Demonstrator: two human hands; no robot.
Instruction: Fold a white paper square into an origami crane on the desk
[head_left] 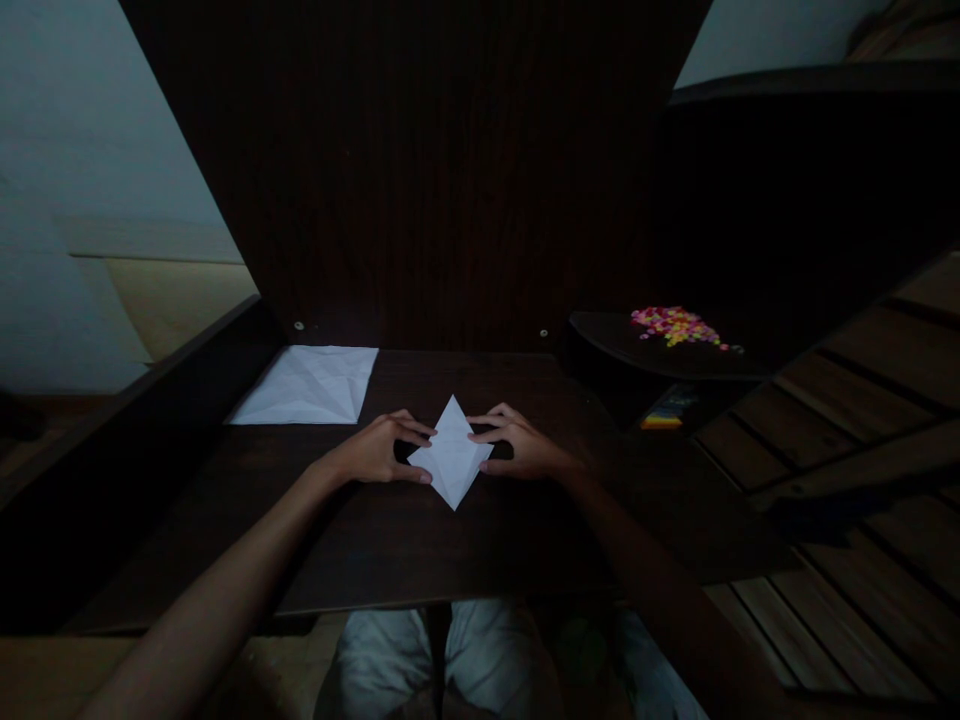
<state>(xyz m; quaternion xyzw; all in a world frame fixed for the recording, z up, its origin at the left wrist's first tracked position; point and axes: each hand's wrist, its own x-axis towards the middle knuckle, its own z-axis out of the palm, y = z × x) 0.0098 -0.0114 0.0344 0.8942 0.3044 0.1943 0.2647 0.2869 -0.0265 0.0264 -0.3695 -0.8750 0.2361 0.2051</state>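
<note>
A folded white paper [453, 455], diamond-shaped with one point toward me, lies at the middle of the dark desk. At its left corner is my left hand [386, 448], the thumb and fingertips closed on the edge. My right hand [521, 445] grips the right corner in the same way, thumb below and fingers above. Faint crease lines show on the diamond. Farther back on the left, a larger white sheet [307, 385] with crease marks lies flat, touched by neither hand.
A dark panel [420, 200] rises behind the desk [450, 570]. On the right, a curved shelf [600, 335] bears a pile of small pink and yellow pieces [675, 326]. Below it sits a yellow-edged item [661, 422]. A low side board [150, 410] borders the left; wooden slats [862, 420] stand right.
</note>
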